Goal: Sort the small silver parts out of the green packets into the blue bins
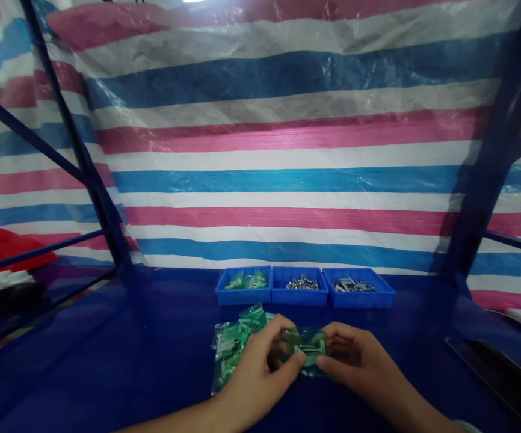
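Note:
Between my two hands is a small clear green plastic bag [311,351] with thin metal pieces showing inside, possibly screws. My left hand [269,364] pinches its left side, thumb in front and fingers behind. On the right side, my right hand [355,355] grips the bag the same way. Just left of and partly behind my left hand lies a pile of similar green bags [233,346] on the blue table [161,361]. How far the held bag is above the table I cannot tell.
Three blue bins stand in a row behind my hands: the left bin [245,296] holds green bags, the middle bin [299,296] small metal parts, the right bin [363,299] flat metal pieces. A dark flat object [499,373] lies at the right. Blue posts [490,162] frame the table.

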Demonstrator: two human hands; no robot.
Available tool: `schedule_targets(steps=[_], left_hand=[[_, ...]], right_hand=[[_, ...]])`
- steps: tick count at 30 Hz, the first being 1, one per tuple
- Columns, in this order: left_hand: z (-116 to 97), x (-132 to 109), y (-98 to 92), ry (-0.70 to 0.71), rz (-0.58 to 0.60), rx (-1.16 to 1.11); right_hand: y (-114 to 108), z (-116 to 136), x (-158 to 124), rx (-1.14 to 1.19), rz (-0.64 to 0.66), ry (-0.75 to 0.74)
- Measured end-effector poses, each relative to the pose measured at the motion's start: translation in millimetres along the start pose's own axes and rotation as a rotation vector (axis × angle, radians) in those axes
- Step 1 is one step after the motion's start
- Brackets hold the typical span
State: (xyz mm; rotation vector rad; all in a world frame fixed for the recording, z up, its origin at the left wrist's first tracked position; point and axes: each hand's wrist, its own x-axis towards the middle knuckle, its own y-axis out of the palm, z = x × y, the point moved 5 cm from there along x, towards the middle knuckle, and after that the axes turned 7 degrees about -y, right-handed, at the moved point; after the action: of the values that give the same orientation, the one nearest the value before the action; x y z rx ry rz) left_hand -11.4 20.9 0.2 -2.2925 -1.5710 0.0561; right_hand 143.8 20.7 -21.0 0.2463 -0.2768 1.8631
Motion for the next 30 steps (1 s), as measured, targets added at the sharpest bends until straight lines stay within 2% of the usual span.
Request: schedule_targets(steps=[3, 5, 6, 7, 9, 11, 13, 15, 18, 20, 22, 24, 26, 30], left_hand=[[-23, -12, -4.8, 0.491, -0.081, 0.355], [-26, -23, -3.8, 0.791, -0.066, 0.540], [-23, -28, -2.7, 0.896, -0.037, 0.626], [-18, -32, -1.8, 0.965, 0.001, 0.704], [-7, -35, -0.4, 1.006, 0.076, 0.828], [-5, -38, 0.7, 1.039, 0.100, 0.880], [-13, -39, 1.1, 1.070, 0.057, 0.829], [-25, -34, -1.6, 1.020, -0.022, 0.670], [-31, -7, -17.8, 0.688, -0.184, 0.480], [-26, 19, -39.9, 0.451, -0.325, 0.463], [-18, 47, -68.7, 0.273, -0.447, 0.482], [-10, 75, -93.4, 0.210, -0.471, 0.519], [0, 99, -110.3, 0.159, -0.450, 0.576], [24, 123, -116.1, 0.081, -0.350, 0.762]], right_hand=[[-2, 22, -4, -0.300, -0.048, -0.318], [-2, 36, -12, -0.519, -0.088, -0.589], [-1, 41, -18, -0.615, -0.102, -0.716], [-1, 43, -24, -0.692, -0.109, -0.815], [-2, 44, -33, -0.776, -0.092, -0.929], [-3, 43, -37, -0.794, -0.056, -0.947], [-2, 42, -35, -0.789, -0.030, -0.931], [-1, 40, -29, -0.763, -0.015, -0.879], [-7, 33, -15, -0.690, -0.095, -0.712], [-13, 25, -8, -0.647, -0.164, -0.596], [-18, 16, -3, -0.611, -0.190, -0.521], [-21, 10, 0, -0.596, -0.195, -0.480], [-21, 7, 1, -0.597, -0.191, -0.459], [-19, 6, 2, -0.614, -0.165, -0.452]])
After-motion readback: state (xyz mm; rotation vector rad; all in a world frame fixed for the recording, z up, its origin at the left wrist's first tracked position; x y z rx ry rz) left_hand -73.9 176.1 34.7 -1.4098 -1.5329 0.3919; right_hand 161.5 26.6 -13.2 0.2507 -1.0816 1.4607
